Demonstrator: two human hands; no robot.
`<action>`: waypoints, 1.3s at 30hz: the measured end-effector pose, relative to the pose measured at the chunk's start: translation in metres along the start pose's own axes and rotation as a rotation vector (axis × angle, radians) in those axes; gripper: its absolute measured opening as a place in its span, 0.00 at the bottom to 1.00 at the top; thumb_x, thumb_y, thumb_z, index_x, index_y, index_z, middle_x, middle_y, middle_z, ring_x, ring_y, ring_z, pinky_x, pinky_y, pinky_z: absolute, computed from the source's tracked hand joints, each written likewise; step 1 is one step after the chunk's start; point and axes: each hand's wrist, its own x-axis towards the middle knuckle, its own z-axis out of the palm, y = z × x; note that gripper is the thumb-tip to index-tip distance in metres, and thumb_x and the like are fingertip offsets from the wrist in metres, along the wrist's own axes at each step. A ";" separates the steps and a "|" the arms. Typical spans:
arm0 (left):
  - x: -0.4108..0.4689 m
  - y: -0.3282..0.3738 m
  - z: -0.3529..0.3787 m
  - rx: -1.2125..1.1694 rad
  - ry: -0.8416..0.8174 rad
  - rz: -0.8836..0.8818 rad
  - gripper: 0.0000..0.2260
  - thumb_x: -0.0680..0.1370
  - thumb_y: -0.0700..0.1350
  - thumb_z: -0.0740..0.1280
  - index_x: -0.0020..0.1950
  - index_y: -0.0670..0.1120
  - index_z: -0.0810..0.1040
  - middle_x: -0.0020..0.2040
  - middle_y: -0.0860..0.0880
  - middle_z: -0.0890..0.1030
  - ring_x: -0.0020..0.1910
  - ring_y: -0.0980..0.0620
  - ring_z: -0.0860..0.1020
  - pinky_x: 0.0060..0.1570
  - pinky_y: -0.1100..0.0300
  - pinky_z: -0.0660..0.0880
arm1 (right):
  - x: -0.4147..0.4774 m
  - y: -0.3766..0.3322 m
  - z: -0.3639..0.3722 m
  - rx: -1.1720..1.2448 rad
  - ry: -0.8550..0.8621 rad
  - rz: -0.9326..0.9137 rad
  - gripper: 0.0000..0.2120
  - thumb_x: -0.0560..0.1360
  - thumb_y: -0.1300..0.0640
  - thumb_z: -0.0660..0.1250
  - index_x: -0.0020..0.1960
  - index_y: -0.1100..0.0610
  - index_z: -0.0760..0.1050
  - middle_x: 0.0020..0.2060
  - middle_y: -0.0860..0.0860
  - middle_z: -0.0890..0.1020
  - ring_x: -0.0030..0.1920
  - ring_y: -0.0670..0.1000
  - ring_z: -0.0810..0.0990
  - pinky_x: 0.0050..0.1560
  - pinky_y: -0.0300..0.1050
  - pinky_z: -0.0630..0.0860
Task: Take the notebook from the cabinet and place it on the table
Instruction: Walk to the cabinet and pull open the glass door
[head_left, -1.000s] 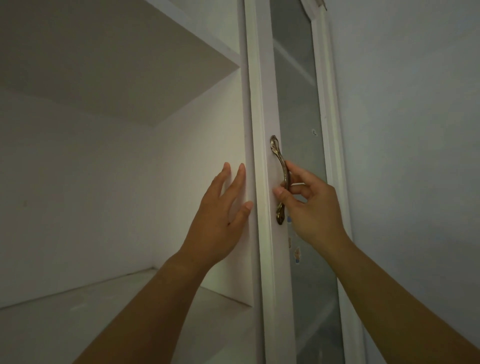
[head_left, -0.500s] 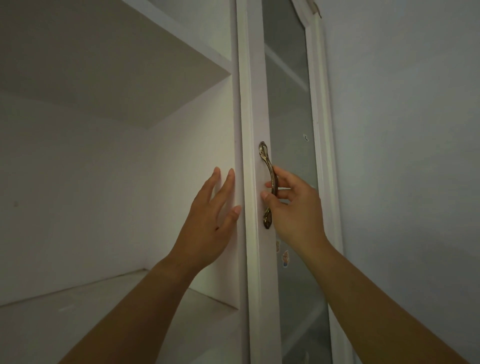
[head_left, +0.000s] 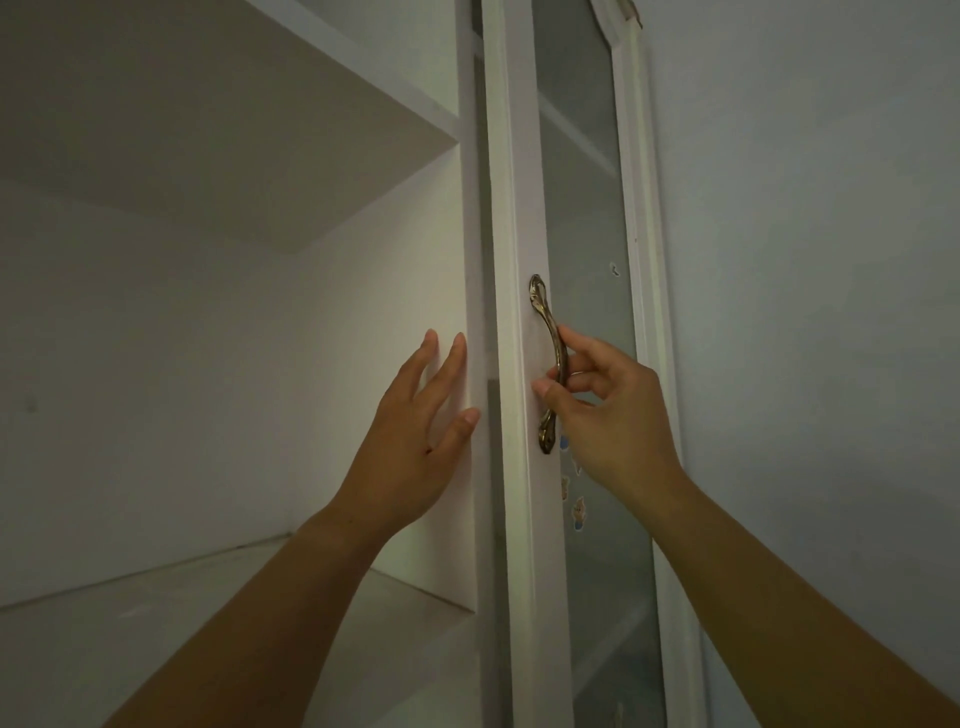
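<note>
Right hand (head_left: 615, 415): raised to the cabinet door, fingers curled around the brass handle (head_left: 549, 364); the thumb tip is pressed against the handle's left side and the index finger is hooked over it from the right, so the hand is clamped on the handle.
Left hand (head_left: 410, 441): held flat and spread, fingers apart and pointing up, laid against the right inner side panel (head_left: 395, 312) of the open compartment; nothing is held in it. The thumb tip is seen just beside the panel's front edge.
Cabinet (head_left: 208, 156): white, viewed from below; one open compartment is shown at the left, bounded by a shelf board above and a lower shelf (head_left: 156, 613) beneath.
Door (head_left: 514, 208): a white frame with a frosted glass pane (head_left: 582, 208), seen nearly edge-on just right of the open compartment; shelf lines are faintly visible through the glass, and small stickers (head_left: 577, 512) are seen on the pane below the handle.
Handle: a curved, ornate metal bar mounted upright on the door's left stile.
Wall (head_left: 805, 260): plain pale surface to the right of the door.
Notebook: not seen in this view; its place cannot be told, as the visible part of the lower shelf is bare.
</note>
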 end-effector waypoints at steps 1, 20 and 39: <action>0.000 0.000 0.000 -0.004 0.000 -0.002 0.25 0.74 0.61 0.49 0.69 0.65 0.43 0.75 0.59 0.43 0.74 0.57 0.45 0.71 0.50 0.52 | 0.001 0.000 -0.001 -0.005 -0.007 -0.004 0.23 0.71 0.57 0.69 0.65 0.52 0.70 0.46 0.46 0.79 0.44 0.44 0.79 0.43 0.33 0.77; 0.001 0.000 -0.003 0.006 -0.012 -0.010 0.25 0.73 0.62 0.50 0.67 0.67 0.42 0.72 0.64 0.42 0.74 0.57 0.46 0.72 0.46 0.54 | 0.003 0.000 -0.003 0.033 -0.026 -0.025 0.23 0.70 0.59 0.70 0.64 0.53 0.71 0.41 0.45 0.79 0.44 0.45 0.80 0.41 0.26 0.74; 0.001 -0.002 -0.008 -0.034 -0.016 0.019 0.26 0.76 0.60 0.55 0.70 0.64 0.47 0.72 0.64 0.44 0.74 0.59 0.47 0.70 0.45 0.59 | 0.004 0.003 -0.005 0.033 -0.035 -0.070 0.21 0.70 0.58 0.69 0.63 0.52 0.72 0.41 0.47 0.79 0.44 0.45 0.79 0.40 0.24 0.74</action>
